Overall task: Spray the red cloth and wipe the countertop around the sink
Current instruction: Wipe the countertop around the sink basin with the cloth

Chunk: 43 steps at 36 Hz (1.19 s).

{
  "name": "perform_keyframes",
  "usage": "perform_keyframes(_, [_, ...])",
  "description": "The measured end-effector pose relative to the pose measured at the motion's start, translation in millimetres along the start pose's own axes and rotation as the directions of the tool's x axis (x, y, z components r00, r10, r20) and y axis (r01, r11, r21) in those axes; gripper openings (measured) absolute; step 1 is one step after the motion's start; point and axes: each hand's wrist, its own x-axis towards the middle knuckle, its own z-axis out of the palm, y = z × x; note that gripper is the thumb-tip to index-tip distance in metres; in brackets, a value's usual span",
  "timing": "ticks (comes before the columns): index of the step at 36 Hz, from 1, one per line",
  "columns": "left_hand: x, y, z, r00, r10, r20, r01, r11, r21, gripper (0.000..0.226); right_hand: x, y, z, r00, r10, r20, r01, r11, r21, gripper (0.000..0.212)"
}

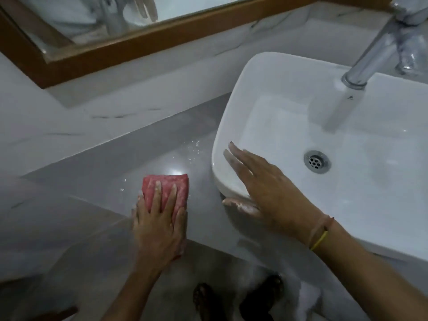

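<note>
Your grey polished stone countertop [99, 172] fills the middle and lower left of the frame, and the white rectangular ceramic vessel sink [231, 126] sits on it at right, under the chrome tap [375, 56] in the upper right corner. The wood-framed mirror [139, 40] runs across the top. Your right hand [261, 184] lies flat on the sink's near left corner, fingers spread and gripping nothing, thumb tucked under the rim; keep it there as a brace. Your left hand [157, 223], at lower centre, presses flat on the folded red cloth [171, 188], fingers splayed over it, no pinch. The cloth lies on the countertop just beside the sink's left wall, looking damp and mottled pale. Droplets [192, 151] glint beyond it toward the back, so push there with even pressure and hug the sink's base.
</note>
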Motion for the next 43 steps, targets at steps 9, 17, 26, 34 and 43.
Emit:
perform_keyframes(9, [50.0,-69.7,-26.5,0.99,-0.121,-0.078,0.126,0.991,0.055,0.063,24.9,-12.5,13.8,0.99,0.089,-0.112,-0.077,0.992,0.104,0.083])
perform_keyframes(17, [91.9,-53.5,-43.0,0.97,-0.182,-0.16,0.177,0.983,-0.043,0.054,27.3,-15.5,11.0,0.985,0.079,-0.151,-0.067,0.994,0.087,0.077])
perform_keyframes(26, [29.4,-55.6,-20.5,0.96,0.278,0.012,-0.274,0.938,0.211,0.056,29.7,-15.8,12.1,0.984,0.071,-0.164,-0.063,0.996,0.056,0.078])
perform_keyframes(34, [146.2,-21.6,-49.9,0.992,-0.013,-0.124,0.021,0.998,0.063,0.058,31.2,-16.1,13.5,0.985,0.08,-0.156,-0.067,0.994,0.084,0.077])
perform_keyframes(43, [119.4,57.2,-21.3,0.887,0.459,-0.053,-0.458,0.888,0.032,0.056,29.1,-13.0,14.3,0.99,0.08,-0.114,-0.068,0.992,0.105,0.081])
